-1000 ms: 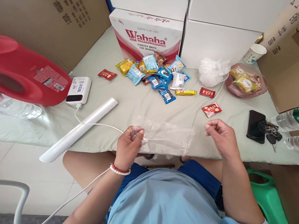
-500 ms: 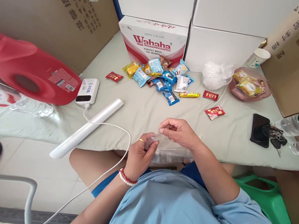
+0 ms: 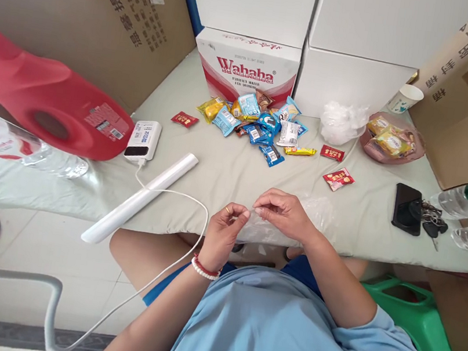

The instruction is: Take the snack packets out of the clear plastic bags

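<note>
Both hands meet at the near edge of the table (image 3: 198,176), pinching the same thin clear bag (image 3: 292,222). The left hand (image 3: 226,230) has thumb and forefinger pressed together on one bit of the film; the right hand (image 3: 283,212) nips it just beside, fingertips nearly touching the left's. The rest of the bag trails crumpled over the table edge to the right of the hands. It looks feather-light, limp and slick, the sort of film that clings to itself, so I'd judge a fingertip pinch at the mouth edge the only workable hold. A roll (image 3: 140,197) lies at the same edge, left of the hands; snacks (image 3: 259,126) are piled toward the far edge.
</note>
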